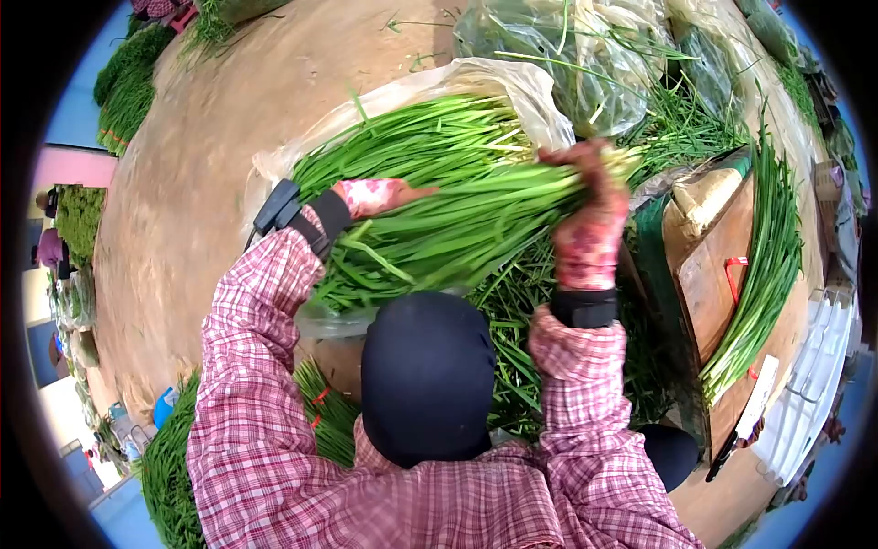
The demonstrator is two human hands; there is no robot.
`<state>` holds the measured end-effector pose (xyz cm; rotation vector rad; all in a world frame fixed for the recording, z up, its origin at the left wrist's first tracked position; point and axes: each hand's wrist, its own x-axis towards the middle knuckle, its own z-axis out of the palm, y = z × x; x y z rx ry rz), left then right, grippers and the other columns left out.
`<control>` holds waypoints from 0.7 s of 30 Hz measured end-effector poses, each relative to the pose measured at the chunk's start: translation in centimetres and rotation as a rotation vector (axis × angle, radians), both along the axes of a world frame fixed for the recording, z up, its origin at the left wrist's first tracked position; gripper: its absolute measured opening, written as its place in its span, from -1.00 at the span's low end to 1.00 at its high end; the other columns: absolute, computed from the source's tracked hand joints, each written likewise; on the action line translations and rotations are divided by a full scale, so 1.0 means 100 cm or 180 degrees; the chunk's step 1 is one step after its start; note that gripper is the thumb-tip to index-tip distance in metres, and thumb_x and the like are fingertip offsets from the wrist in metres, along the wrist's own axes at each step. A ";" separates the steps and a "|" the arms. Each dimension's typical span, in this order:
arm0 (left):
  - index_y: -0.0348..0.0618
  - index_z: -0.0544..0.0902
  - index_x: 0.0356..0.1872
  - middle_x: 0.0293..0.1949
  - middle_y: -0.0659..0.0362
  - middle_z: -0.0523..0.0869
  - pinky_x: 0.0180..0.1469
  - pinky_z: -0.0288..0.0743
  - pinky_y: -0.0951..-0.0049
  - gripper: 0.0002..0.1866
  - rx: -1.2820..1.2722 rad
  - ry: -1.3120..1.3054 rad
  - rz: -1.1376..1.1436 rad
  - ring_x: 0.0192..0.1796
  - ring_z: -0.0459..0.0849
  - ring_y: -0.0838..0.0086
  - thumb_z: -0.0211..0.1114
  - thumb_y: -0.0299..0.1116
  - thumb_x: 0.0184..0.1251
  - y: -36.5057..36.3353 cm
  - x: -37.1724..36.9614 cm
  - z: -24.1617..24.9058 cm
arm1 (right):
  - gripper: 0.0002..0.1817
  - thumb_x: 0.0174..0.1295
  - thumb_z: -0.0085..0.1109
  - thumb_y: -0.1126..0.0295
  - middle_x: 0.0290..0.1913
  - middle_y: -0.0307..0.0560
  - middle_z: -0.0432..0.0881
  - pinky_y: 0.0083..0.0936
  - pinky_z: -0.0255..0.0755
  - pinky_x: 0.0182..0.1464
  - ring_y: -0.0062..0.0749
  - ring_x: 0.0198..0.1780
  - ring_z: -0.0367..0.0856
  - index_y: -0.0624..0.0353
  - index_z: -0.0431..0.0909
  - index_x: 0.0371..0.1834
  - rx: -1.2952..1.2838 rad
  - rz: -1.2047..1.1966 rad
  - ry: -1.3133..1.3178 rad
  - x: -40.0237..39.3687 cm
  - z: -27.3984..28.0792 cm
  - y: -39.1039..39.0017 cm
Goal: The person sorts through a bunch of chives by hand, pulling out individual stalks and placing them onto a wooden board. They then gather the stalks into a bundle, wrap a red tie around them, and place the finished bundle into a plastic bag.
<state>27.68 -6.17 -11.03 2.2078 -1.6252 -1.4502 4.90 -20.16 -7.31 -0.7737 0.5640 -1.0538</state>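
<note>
A thick bunch of long green leafy stalks [476,215] lies across an open plastic bag [412,84] that holds more of the same stalks. My right hand [590,215] is closed round the pale stem end of the bunch. At the leafy side, my left hand [375,196] rests on the bunch, a finger stretched out along the leaves; its other fingers are partly hidden. Both hands wear stained, patterned gloves with the fingertips bare.
Right of me stands a wooden board [709,265] with another bunch [768,247], a red band [734,274] and a knife [752,407]. Filled plastic bags [567,64] lie ahead. Loose trimmings [526,339] cover the ground near me. Banded stalks [325,412] lie at lower left.
</note>
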 end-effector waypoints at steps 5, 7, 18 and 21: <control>-0.20 0.39 0.29 0.25 0.07 0.48 0.25 0.33 0.40 -0.51 -0.0522 0.0277 0.0447 0.23 0.46 0.38 0.10 -0.22 0.42 0.093 0.022 -0.079 | -0.71 0.19 0.24 0.39 -0.33 0.00 0.64 -0.26 0.54 0.03 -0.20 -0.25 0.67 0.31 0.52 -0.09 -0.1043 -0.0092 -0.0368 -0.036 0.134 -0.026; -0.19 0.49 0.18 0.16 0.05 0.56 0.15 0.41 0.34 -0.56 -0.1184 0.0507 0.0444 0.15 0.53 0.33 0.20 -0.23 0.32 0.109 0.021 -0.092 | -0.70 0.17 0.25 0.40 -0.32 0.04 0.66 -0.24 0.57 -0.02 -0.18 -0.24 0.68 0.35 0.54 -0.09 -0.1699 -0.0258 0.0056 -0.041 0.150 -0.041; -0.33 0.39 0.24 0.17 -0.10 0.55 0.20 0.43 0.18 -0.05 -0.1458 0.4598 0.1940 0.18 0.55 0.19 -0.04 0.45 0.20 0.097 -0.160 0.184 | -0.77 0.06 0.32 0.53 -0.35 -0.10 0.69 -0.50 0.61 -0.21 -0.43 -0.31 0.71 0.31 0.57 -0.20 -0.3680 -0.1292 -0.0007 -0.108 0.244 0.034; -0.20 0.22 0.37 0.17 -0.07 0.51 0.29 0.36 0.03 0.19 -0.0655 0.6174 0.1444 0.24 0.47 0.01 -0.05 0.64 -0.12 0.096 -0.271 0.174 | -0.82 0.08 0.30 0.40 -0.34 -0.10 0.67 -0.34 0.61 -0.14 -0.30 -0.25 0.68 0.24 0.59 -0.29 -0.4777 -0.0264 0.0484 -0.159 0.229 0.110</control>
